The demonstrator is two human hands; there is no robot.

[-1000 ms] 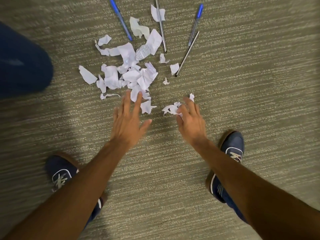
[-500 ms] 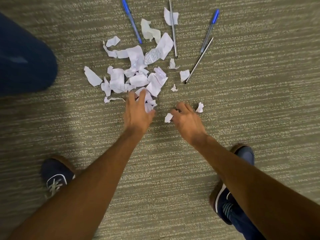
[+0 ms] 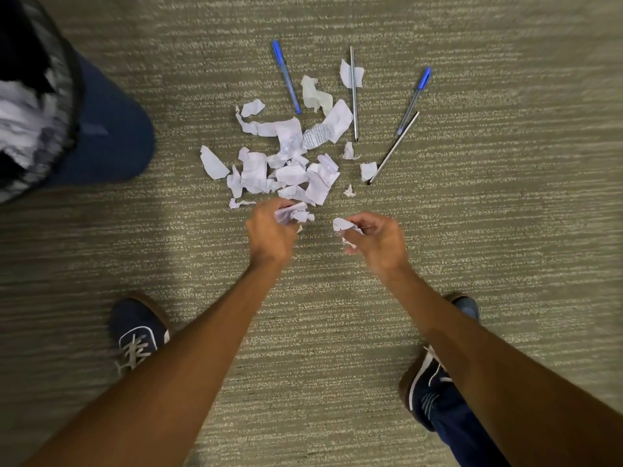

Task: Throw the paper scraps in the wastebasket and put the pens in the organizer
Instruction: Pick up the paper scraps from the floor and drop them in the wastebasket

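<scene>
Left hand (image 3: 269,230), right hand (image 3: 379,239) each clenched on crumpled paper scraps (image 3: 293,212); ribbed carpet (image 3: 505,230).

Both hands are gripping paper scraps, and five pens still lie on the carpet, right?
Not quite: the head view shows four pens on the carpet, not five. The left hand and right hand do each grip paper scraps.

Print on paper scrap (image 3: 315,137) — too blurred, illegible.

White paper scraps (image 3: 290,163) lie on streaked olive-grey carpet (image 3: 505,230). Two blue-capped pens (image 3: 286,77), two slim grey pens (image 3: 353,92). Navy shoes (image 3: 136,326) with white laces.
</scene>
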